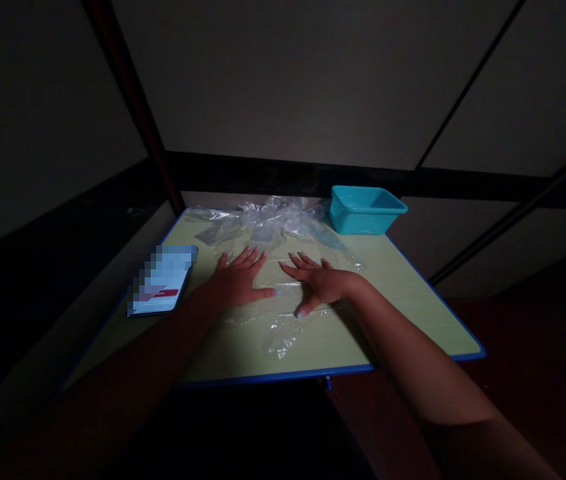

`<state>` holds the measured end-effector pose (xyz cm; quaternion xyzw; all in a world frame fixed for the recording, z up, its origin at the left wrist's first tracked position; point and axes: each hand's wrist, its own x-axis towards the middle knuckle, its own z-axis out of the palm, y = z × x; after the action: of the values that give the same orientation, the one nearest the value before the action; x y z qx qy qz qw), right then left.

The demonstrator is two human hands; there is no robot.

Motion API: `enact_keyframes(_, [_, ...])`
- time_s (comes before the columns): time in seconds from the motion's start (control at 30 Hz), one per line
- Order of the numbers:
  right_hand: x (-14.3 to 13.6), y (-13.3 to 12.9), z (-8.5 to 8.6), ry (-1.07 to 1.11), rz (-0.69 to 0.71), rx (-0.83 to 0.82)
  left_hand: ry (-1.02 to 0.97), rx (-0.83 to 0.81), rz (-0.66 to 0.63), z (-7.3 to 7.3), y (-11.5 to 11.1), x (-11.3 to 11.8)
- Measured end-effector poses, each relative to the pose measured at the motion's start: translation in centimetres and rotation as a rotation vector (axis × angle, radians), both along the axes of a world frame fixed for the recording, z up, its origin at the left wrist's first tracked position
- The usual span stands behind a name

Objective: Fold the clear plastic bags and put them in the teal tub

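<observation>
A clear plastic bag [283, 335] lies spread on the light tabletop, with its far part crumpled toward the back edge. My left hand [237, 283] rests palm down on the bag, fingers spread and the thumb pointing right. To its right, my right hand [320, 283] also presses on the plastic, its fingers apart and the wrist bent. A narrow gap separates the two hands. Neither one grips anything. Parts of the bag are hidden beneath the palms.
A phone [165, 283] with a lit, partly blurred screen lies at the table's left side. At the back right corner stands a turquoise plastic basket [365, 220]. The table [413, 320] has a blue edge and stands close to a wall [283, 87]. The room is dim.
</observation>
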<state>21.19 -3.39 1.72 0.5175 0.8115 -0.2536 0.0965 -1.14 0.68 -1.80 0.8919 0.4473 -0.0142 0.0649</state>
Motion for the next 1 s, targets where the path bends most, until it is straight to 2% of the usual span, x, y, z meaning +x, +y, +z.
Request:
enact_keyframes(0.13, [0.3, 0.0, 0.2, 0.067, -0.041, 0.093, -0.046, 0.065, 0.029, 0.4, 0.1, 0.0])
enact_keyframes(0.23, [0.5, 0.3, 0.1, 0.205, -0.11, 0.292, -0.079, 0.114, 0.05, 0.7, 0.0, 0.2])
enact_keyframes(0.37, [0.3, 1.0, -0.3, 0.363, -0.231, 0.547, -0.068, 0.105, 0.012, 0.7, -0.2, 0.2])
enact_keyframes(0.43, [0.1, 1.1, -0.5, 0.312, -0.253, 0.55, -0.059, 0.087, -0.004, 0.5, -0.3, 0.2])
enact_keyframes(0.57, [-0.1, 0.9, -0.5, 0.172, -0.217, 0.433, -0.041, 0.046, -0.01, 0.1, -0.2, 0.0])
enact_keyframes(0.63, [0.0, 1.0, -0.5, 0.19, -0.267, 0.46, -0.113, 0.079, -0.008, 0.1, -0.1, 0.1])
enact_keyframes(0.7, [0.2, 1.2, -0.7, 0.341, -0.358, 0.52, -0.33, 0.123, -0.009, 0.5, 0.0, 0.4])
enact_keyframes(0.77, [0.3, 1.5, -0.9, 0.645, -0.464, 0.539, -0.706, 0.095, 0.033, 1.1, 0.2, 0.8])
enact_keyframes(0.8, [0.3, 1.7, -0.9, 0.822, -0.514, 0.525, -0.93, 0.024, 0.096, 1.5, 0.3, 1.0])
enact_keyframes(0.9, [0.0, 1.9, -0.9, 1.257, -0.657, 0.393, -1.57, -0.371, 0.356, 2.7, 0.8, 1.0])
enact_keyframes(0.93, [-0.2, 1.8, -0.7, 1.359, -0.698, 0.319, -1.721, -0.519, 0.416, 3.0, 1.0, 0.9])
enact_keyframes(1.0, [-0.4, 1.5, -0.2, 1.542, -0.767, 0.173, -1.898, -0.76, 0.475, 3.6, 1.2, 0.6])
